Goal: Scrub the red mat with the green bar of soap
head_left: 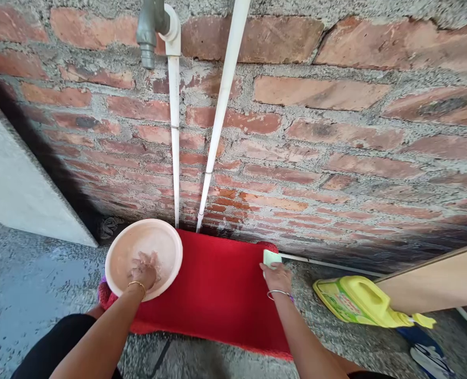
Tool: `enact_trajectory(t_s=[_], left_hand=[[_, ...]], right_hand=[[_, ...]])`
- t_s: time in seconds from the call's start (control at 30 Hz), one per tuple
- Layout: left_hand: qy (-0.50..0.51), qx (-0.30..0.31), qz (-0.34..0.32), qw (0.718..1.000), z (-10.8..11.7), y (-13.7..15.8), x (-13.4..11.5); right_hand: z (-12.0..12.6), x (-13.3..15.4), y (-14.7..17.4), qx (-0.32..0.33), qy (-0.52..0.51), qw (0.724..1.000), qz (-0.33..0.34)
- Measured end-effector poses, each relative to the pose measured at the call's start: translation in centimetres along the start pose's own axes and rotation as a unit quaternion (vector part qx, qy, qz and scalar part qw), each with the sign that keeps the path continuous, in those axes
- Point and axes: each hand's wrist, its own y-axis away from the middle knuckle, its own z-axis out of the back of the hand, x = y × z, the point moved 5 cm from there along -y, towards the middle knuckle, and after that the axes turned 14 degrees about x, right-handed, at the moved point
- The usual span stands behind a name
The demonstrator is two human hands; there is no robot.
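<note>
A round pale pink basin (113,258) rests at the left end of a red mat (221,289) with shaggy edges. My left hand (144,271) is down inside the basin, fingers spread, in what looks like shallow water. Over the mat's far right corner, my right hand (277,278) grips a pale green bar-shaped thing (271,257); its exact kind cannot be made out. That hand's fingers wrap its near side and hide part of it.
A brick wall (296,179) rises just behind the mat, with white pipes (217,126) and a grey tap (147,37). On the right lies a yellow jug (355,300) near a leaning board (438,279). A grey slab (23,173) leans at left. The concrete floor (28,284) looks wet.
</note>
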Motion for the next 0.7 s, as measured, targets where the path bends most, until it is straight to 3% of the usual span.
enact_trajectory(t_s=[0.1,0.23,0.37,0.43,0.53,0.7], left_hand=[[-0.011,-0.004,-0.015,1.0,0.2,0.1,0.0],[-0.017,0.012,-0.007,1.0,0.1,0.0,0.0],[0.003,0.002,-0.004,1.0,-0.2,-0.4,-0.2],[0.008,-0.006,-0.005,1.0,-0.4,-0.7,-0.2],[-0.002,-0.019,-0.017,1.0,-0.4,-0.9,-0.2],[-0.012,-0.02,-0.02,1.0,-0.6,-0.7,0.1]], right_hand=[[-3.9,7.8,2.6,0.034,-0.008,0.993,0.112],[-10.0,18.1,7.4,0.114,0.033,0.96,0.253],[-13.7,23.2,10.1,0.164,0.072,0.928,0.325],[-13.9,23.4,9.7,0.171,0.082,0.926,0.326],[-12.0,21.1,7.3,0.156,0.08,0.94,0.293],[-5.1,12.5,1.4,0.104,0.043,0.977,0.181]])
